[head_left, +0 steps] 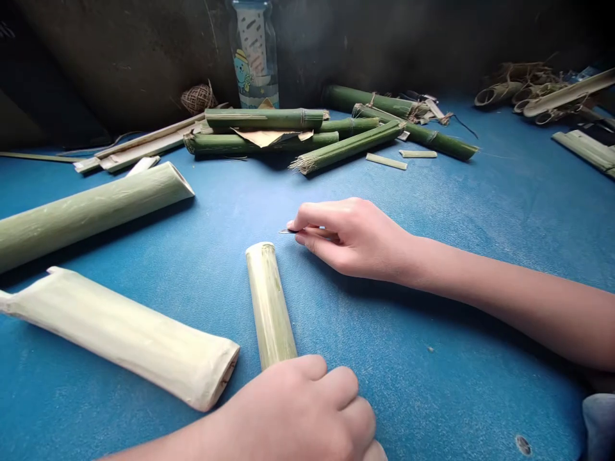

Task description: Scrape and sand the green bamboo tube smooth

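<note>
A dark wall [408, 45] stands behind a blue table [456, 384] that spreads out under both hands. The hands are apart, each closed on its own thing. The left hand [307, 410], nearer the person, is curled around the near end of a short bamboo piece [270, 301], which points away from the knuckles; its far end is in plain view, its near end hidden by the fingers. The right hand [358, 237], farther out and to the right of the left one, pinches a small blade [288, 231] between thumb and fingers, its tip pointing left, just beyond the far end of the short piece. Most of its handle is covered by the fingers.

To the left of the left hand lies a pale bamboo tube [129, 333], one end near the wrist, and beyond that a green tube [96, 208]. Past the right hand, two short strips [385, 161] lie in front of a heap of green bamboo sticks [264, 117] with a piece of paper [262, 136] tucked among them. Beyond both hands, by the wall, stand a clear bottle [258, 57] and, to its left, a ball of string [198, 98]. Far off to the right of the right hand is a pile of hollow bamboo pieces [542, 93].
</note>
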The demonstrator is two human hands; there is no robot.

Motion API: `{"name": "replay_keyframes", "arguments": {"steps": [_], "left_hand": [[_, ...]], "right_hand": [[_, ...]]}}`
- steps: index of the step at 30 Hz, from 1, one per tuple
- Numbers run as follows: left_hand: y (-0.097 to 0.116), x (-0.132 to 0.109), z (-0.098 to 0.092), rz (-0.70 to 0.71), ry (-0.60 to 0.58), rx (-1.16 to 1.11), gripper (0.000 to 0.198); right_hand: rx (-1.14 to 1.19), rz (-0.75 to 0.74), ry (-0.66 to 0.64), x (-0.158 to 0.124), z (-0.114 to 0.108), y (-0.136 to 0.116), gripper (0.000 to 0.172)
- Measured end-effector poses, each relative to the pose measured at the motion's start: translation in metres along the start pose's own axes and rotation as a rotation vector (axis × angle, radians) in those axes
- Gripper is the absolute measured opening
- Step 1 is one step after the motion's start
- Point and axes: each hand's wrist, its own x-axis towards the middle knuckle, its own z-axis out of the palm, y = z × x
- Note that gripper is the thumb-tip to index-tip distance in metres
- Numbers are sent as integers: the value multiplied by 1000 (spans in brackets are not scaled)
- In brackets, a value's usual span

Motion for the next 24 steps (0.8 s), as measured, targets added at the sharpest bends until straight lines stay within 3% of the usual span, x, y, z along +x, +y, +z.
{"name": "replay_keyframes", "arguments": {"steps": [4, 10, 16, 24], "left_hand": [[0, 0, -1, 27, -54, -1, 25], [-1, -2, -3, 34, -61, -29, 26], [0, 1, -3, 31, -86, -108, 30], [-5, 4, -5, 67, -137, -118, 26]], "right_hand": [[105, -177, 39, 3, 8, 7, 11], [128, -300, -39, 9, 11, 17, 14], [141, -306, -74, 13, 12, 18, 15], [105, -318, -12, 14, 20, 18, 18]]}}
